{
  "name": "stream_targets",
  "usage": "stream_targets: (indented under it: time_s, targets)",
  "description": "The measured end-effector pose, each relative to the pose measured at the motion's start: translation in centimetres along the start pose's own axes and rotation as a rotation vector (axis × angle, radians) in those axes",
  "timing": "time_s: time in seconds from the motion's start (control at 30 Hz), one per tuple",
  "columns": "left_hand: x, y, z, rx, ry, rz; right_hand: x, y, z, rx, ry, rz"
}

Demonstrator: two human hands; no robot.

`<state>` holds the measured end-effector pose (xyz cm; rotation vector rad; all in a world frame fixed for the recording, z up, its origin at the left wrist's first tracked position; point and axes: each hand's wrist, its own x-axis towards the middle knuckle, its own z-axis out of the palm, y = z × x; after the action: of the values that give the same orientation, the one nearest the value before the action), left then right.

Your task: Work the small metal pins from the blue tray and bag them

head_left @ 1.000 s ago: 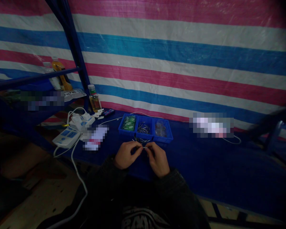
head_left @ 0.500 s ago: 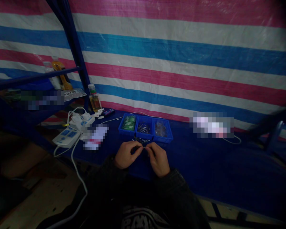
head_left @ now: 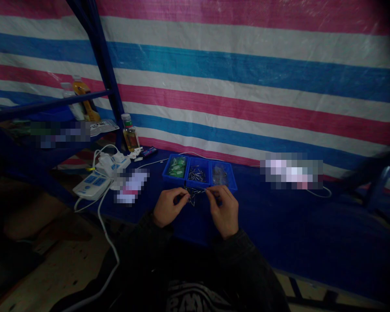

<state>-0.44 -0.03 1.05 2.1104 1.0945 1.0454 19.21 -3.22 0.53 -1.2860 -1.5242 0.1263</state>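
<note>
My left hand (head_left: 169, 207) is closed in a pinch at the left side of a small pile of thin dark metal pins (head_left: 193, 196) on the blue table. At the pile's right side, my right hand (head_left: 225, 211) pinches too, its fingertips close to the end of a pin. What either pinch holds is too small to make out. Just behind the pile stand three joined blue trays. The left tray (head_left: 174, 176) contains green packets, the middle tray (head_left: 198, 183) loose metal pins (head_left: 197, 173), and the right tray (head_left: 223, 187) small clear pieces (head_left: 219, 174).
Left of the trays lie a blurred-out phone-like object (head_left: 133, 186) and white power strips (head_left: 92, 186) with cables. A bottle (head_left: 130, 133) stands behind them. Another blurred bright object (head_left: 290, 171) lies to the right. A striped sheet (head_left: 247, 86) hangs behind the table.
My hands were together, fingertips nearly touching in front of the trays. Now they are apart, left hand further left, right hand further right and slightly up, with the pin pile showing between them.
</note>
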Motion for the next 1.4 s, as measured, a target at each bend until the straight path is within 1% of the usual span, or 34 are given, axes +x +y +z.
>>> stream_targets:
  time_s: [0.13, 0.17, 0.23, 0.3, 0.37, 0.53, 0.6, 0.67, 0.77, 1.03, 1.23, 1.4]
  targets:
    - [0.1, -0.5, -0.4, 0.009, 0.048, -0.027, 3.3, 0.2, 0.2, -0.169, 0.08, 0.034]
    - [0.1, -0.6, -0.4, 0.008, 0.05, -0.032, 3.9, 0.4, 0.4, -0.224, 0.062, 0.05]
    - [0.1, -0.6, -0.4, 0.012, 0.058, -0.051, 4.5, 1.0, 0.7, -0.308, -0.028, 0.083]
    - [0.2, -0.7, -0.4, 0.023, 0.075, -0.08, 4.2, 1.7, 0.9, -0.349, -0.082, 0.109]
    - [0.2, -1.0, -0.4, 0.038, 0.079, -0.116, 3.1, 2.3, 1.0, -0.387, -0.144, 0.121]
    - [0.4, -2.3, 0.0, 0.129, 0.006, -0.207, 0.5, 2.4, 1.1, -0.546, -0.412, 0.126]
    - [0.4, -2.6, 0.2, 0.176, -0.013, -0.229, 0.2, 2.3, 1.2, -0.599, -0.473, 0.131]
    - [0.4, -2.6, 0.2, 0.213, -0.034, -0.243, 0.1, 2.2, 1.4, -0.628, -0.503, 0.134]
    - [0.4, -2.3, 0.2, 0.284, -0.067, -0.254, 0.0, 2.3, 1.6, -0.625, -0.512, 0.129]
    - [0.6, -1.6, 0.2, 0.492, -0.137, -0.247, -0.8, 3.2, 1.6, -0.563, -0.447, 0.069]
    - [0.5, -1.6, 0.4, 0.538, -0.137, -0.259, -1.6, 2.9, 1.2, -0.545, -0.434, 0.033]
    - [0.4, -1.5, 0.5, 0.509, -0.117, -0.25, -2.3, 2.6, 0.8, -0.421, -0.421, -0.02]
